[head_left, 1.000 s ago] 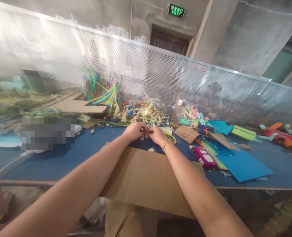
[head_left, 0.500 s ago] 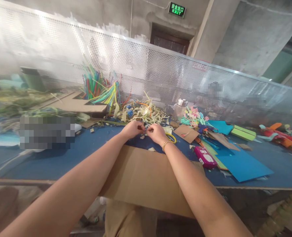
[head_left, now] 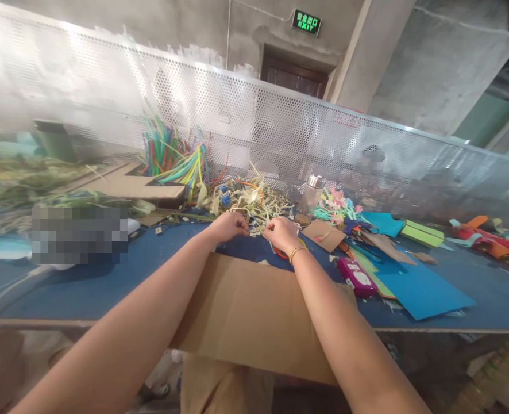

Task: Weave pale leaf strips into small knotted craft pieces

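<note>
My left hand (head_left: 231,226) and my right hand (head_left: 281,233) are both pinched closed over the blue tabletop, a short gap apart. Something thin and pale shows between the fingertips, too small to name, against a similar pale background. Just behind the fingers lies a heap of dry, pale husk strips (head_left: 254,198) with blue bits among them. Yellow scissor-like loops (head_left: 303,244) are partly hidden by my right hand. Under my forearms a brown cardboard sheet (head_left: 254,316) juts over the table's front edge.
To the right are a magenta box (head_left: 357,277), blue card (head_left: 422,293), a brown card square (head_left: 323,236) and a lidded glass jar (head_left: 312,194). Colourful pipe cleaners (head_left: 172,152) and cut cardboard (head_left: 129,183) stand back left. A perforated metal screen (head_left: 237,115) runs behind.
My hands have moved apart, the right one shifting slightly rightward and the left slightly leftward. Both stay pinched. The things on the table stay put.
</note>
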Demonstrator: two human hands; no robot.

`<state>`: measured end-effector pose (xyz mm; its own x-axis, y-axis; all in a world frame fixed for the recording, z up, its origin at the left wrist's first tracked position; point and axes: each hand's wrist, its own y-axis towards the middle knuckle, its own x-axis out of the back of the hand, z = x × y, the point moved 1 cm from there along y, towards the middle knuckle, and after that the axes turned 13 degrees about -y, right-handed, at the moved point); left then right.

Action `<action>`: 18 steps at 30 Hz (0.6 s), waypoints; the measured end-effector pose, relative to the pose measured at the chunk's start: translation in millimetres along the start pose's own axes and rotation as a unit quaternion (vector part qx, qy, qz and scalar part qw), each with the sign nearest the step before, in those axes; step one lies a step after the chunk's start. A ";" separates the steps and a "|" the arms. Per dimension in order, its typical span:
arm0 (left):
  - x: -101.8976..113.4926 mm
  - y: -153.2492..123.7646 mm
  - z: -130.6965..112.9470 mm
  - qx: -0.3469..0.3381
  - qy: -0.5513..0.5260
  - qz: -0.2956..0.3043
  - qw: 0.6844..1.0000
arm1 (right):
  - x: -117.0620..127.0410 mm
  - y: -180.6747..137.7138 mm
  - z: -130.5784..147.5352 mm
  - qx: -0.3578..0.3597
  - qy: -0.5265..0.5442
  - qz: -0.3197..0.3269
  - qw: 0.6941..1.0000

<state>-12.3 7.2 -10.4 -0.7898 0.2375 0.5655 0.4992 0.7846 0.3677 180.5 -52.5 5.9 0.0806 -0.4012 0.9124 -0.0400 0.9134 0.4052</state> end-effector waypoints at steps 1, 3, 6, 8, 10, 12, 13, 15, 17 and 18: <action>1.0 -0.1 -1.2 -0.002 0.011 0.002 1.000 | 1.8 -0.1 0.3 0.002 -0.017 0.000 1.000; 2.0 -0.7 -3.0 0.009 0.023 0.003 1.000 | 4.6 -0.5 1.9 0.010 -0.044 -0.006 0.999; 0.6 -2.4 -4.8 0.038 -0.007 -0.032 0.999 | 6.2 -2.1 4.1 0.017 -0.050 -0.033 0.998; -1.7 -3.2 -6.6 0.038 -0.071 -0.074 0.994 | 4.8 -3.0 5.0 0.028 -0.013 -0.052 0.998; -4.3 -3.5 -8.8 0.022 -0.138 -0.098 0.985 | 1.2 -3.0 6.0 0.048 0.051 -0.065 0.995; -6.0 -3.3 -11.0 0.012 -0.179 -0.111 0.977 | -4.3 -2.0 7.5 0.069 0.120 -0.058 0.989; -6.4 -3.2 -12.0 0.010 -0.192 -0.119 0.974 | -7.4 -1.2 8.4 0.077 0.152 -0.047 0.984; -6.6 -3.1 -14.0 0.005 -0.217 -0.134 0.967 | -13.2 0.3 10.0 0.081 0.209 -0.027 0.974; -6.8 -3.4 -16.5 0.003 -0.245 -0.137 0.960 | -17.5 1.6 10.8 0.073 0.246 -0.026 0.966; -7.1 -3.8 -18.2 0.003 -0.257 -0.136 0.957 | -19.0 2.2 10.8 0.069 0.258 -0.034 0.963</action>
<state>-2.1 -7.9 -2.4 -0.9618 0.2736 0.0106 0.2497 0.8607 0.4437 168.2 -43.7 -9.9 0.5705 -0.3386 0.7483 -0.1470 0.8543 0.4986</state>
